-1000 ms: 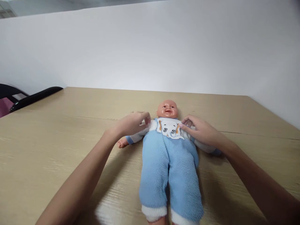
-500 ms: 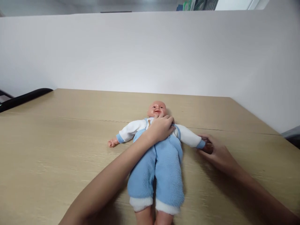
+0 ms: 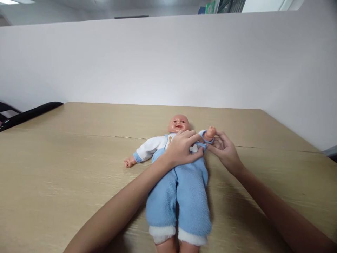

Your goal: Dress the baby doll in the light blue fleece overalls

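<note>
A baby doll (image 3: 192, 196) lies on its back on the table, head away from me, in fuzzy blue overalls with white cuffs and a white top. My left hand (image 3: 184, 146) rests across its chest, thumb and fingers closed around a blue overall strap (image 3: 201, 145) by the doll's shoulder. My right hand (image 3: 225, 151) is closed at the doll's raised arm, its fingertips at the blue-edged sleeve cuff and touching the strap's outer end. The doll's hand (image 3: 211, 133) sticks up above my fingers. Its other arm (image 3: 149, 148) stretches out flat on the table.
The wooden table (image 3: 65, 168) has a seam running across it. Behind stands a white partition wall (image 3: 158, 63). A black chair part (image 3: 34, 112) shows at the left edge, and shelf items (image 3: 210, 7) appear above the wall.
My right hand has moved inward and up, bending the doll's arm from stretched out to raised beside the shoulder. My left hand has shifted slightly, with its thumb now at the strap.
</note>
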A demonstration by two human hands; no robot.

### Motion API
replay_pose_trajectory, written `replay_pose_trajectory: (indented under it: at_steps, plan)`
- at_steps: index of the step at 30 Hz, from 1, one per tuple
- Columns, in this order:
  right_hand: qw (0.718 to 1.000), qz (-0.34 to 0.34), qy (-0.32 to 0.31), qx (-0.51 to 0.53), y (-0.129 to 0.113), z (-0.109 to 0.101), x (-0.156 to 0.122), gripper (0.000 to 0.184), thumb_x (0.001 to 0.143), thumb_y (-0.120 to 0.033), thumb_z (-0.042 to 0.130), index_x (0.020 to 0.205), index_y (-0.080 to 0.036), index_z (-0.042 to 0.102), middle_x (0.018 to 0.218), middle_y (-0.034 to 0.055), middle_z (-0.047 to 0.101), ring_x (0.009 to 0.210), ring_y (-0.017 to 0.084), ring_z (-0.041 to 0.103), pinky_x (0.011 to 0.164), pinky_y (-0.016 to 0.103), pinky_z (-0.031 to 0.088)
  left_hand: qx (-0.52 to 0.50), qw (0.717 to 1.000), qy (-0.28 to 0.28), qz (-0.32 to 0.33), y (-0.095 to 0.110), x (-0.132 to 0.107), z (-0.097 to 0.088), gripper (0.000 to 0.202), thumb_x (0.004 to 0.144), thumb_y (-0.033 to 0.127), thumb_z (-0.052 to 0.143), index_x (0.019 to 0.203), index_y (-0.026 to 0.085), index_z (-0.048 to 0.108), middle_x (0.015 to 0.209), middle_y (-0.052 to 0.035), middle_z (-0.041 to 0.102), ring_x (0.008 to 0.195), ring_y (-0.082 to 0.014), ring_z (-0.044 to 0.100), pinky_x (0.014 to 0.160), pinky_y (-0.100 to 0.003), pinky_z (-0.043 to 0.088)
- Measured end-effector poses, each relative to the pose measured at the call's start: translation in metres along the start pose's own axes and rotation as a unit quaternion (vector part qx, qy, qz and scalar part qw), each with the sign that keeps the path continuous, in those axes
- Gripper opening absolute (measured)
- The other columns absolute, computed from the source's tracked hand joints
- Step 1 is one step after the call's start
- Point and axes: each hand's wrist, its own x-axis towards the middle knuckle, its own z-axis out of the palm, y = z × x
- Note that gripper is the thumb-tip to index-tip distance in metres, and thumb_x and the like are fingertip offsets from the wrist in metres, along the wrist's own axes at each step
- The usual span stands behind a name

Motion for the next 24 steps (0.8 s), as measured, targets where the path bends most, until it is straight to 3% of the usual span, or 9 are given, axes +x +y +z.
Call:
replay_pose_trajectory:
  at_steps: [4, 8, 11, 14, 18, 21, 24]
  plan:
    - [0.994, -0.041, -0.079, -0.058, 0.008, 0.009, 0.0, 0.051, 0.091, -0.042, 0.087, 0.138, -0.035, 0.068, 0.13, 0.0058, 0.068, 0.115, 0.027, 0.069, 0.107, 0.043, 0.058, 0.051, 0.995, 0.081, 0.04, 0.001, -0.008, 0.001, 0.015, 0.097, 0.034, 0.062, 0.103, 0.022, 0.068, 0.092, -0.005, 0.068, 0.087, -0.0233, 0.061, 0.086, -0.041, 0.047]
    - [0.979, -0.1, -0.126, -0.123, 0.001, 0.005, -0.009, 0.037, 0.103, -0.044, 0.07, 0.14, -0.037, 0.069, 0.132, 0.0073, 0.062, 0.118, 0.03, 0.063, 0.104, 0.046, 0.055, 0.033, 0.993, 0.108, 0.036, 0.002, -0.01, 0.0, 0.015, 0.095, 0.03, 0.062, 0.105, 0.022, 0.07, 0.089, -0.0042, 0.069, 0.085, -0.0227, 0.062, 0.085, -0.041, 0.047]
    - [0.973, -0.119, -0.127, -0.15, -0.011, 0.009, -0.02, 0.029, 0.108, -0.045, 0.06, 0.133, -0.034, 0.071, 0.127, 0.0088, 0.061, 0.114, 0.031, 0.06, 0.101, 0.046, 0.053, -0.057, 0.995, 0.081, -0.03, 0.004, -0.003, -0.004, 0.013, 0.09, 0.026, 0.063, 0.101, 0.023, 0.068, 0.09, -0.0033, 0.071, 0.087, -0.0214, 0.065, 0.087, -0.038, 0.05]
    - [0.971, -0.12, -0.105, -0.177, -0.018, 0.019, -0.029, 0.025, 0.107, -0.048, 0.062, 0.121, -0.031, 0.073, 0.123, 0.0098, 0.061, 0.109, 0.03, 0.06, 0.1, 0.047, 0.053, -0.189, 0.971, 0.014, -0.148, -0.002, 0.006, -0.007, 0.012, 0.09, 0.026, 0.064, 0.1, 0.022, 0.067, 0.095, -0.0016, 0.074, 0.088, -0.0185, 0.067, 0.083, -0.032, 0.051]
    - [0.99, -0.06, -0.03, -0.121, -0.014, 0.032, -0.035, 0.025, 0.108, -0.052, 0.062, 0.109, -0.03, 0.075, 0.12, 0.0075, 0.065, 0.117, 0.029, 0.063, 0.11, 0.047, 0.051, -0.251, 0.934, -0.068, -0.245, -0.015, 0.013, -0.004, 0.017, 0.094, 0.037, 0.067, 0.092, 0.02, 0.069, 0.093, -0.0005, 0.074, 0.09, -0.0187, 0.068, 0.081, -0.029, 0.05]
    - [0.998, 0.052, 0.023, -0.003, -0.005, 0.036, -0.035, 0.027, 0.106, -0.056, 0.062, 0.105, -0.03, 0.07, 0.109, 0.0041, 0.07, 0.112, 0.027, 0.067, 0.109, 0.044, 0.054, -0.195, 0.944, -0.097, -0.246, -0.018, 0.015, -0.001, 0.025, 0.096, 0.044, 0.068, 0.089, 0.02, 0.068, 0.085, 0.0008, 0.07, 0.083, -0.0186, 0.064, 0.074, -0.029, 0.046]
    - [0.989, 0.122, 0.064, 0.046, 0.008, 0.033, -0.034, 0.028, 0.102, -0.057, 0.061, 0.097, -0.029, 0.062, 0.097, 0.0025, 0.07, 0.098, 0.025, 0.069, 0.094, 0.039, 0.06, -0.153, 0.947, -0.116, -0.256, -0.014, 0.016, 0.001, 0.032, 0.1, 0.049, 0.064, 0.085, 0.021, 0.066, 0.08, 0.0004, 0.069, 0.079, -0.0188, 0.062, 0.07, -0.03, 0.042]
